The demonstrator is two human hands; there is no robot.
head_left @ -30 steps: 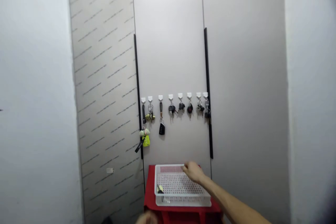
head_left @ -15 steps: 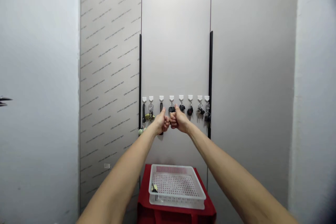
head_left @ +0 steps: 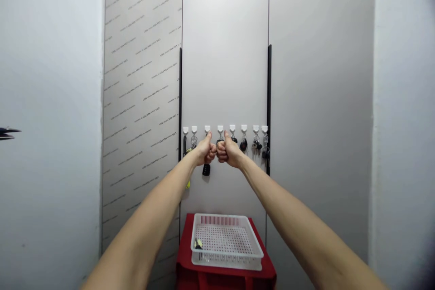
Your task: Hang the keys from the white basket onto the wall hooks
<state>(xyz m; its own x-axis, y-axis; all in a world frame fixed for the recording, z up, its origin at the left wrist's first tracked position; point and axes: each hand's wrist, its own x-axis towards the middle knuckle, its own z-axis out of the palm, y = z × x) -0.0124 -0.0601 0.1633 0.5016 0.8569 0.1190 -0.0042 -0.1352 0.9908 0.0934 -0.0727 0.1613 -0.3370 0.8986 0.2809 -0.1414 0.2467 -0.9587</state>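
My left hand is a closed fist with the thumb pointing up, in front of a row of hanging keys. Beside it, my right hand makes the same fist, thumb up, with its knuckles close to the left one. I see nothing held in either. Several white hooks line the panel, with keys hanging from them. Below my left hand shows a black key fob. To the right hang a dark key bunch and other key bunches. My fists partly hide the keys in the middle.
A white perforated basket stands on a red-covered stand below my hands. In its left corner lies a small key with a yellow tag. Black vertical handles flank the middle panel. A dark pointed object juts in at the far left.
My left hand has risen slightly, uncovering more of the black fob below it. The view has shifted a little, so the hooks sit slightly further left and lower. Both fists keep their thumbs up.
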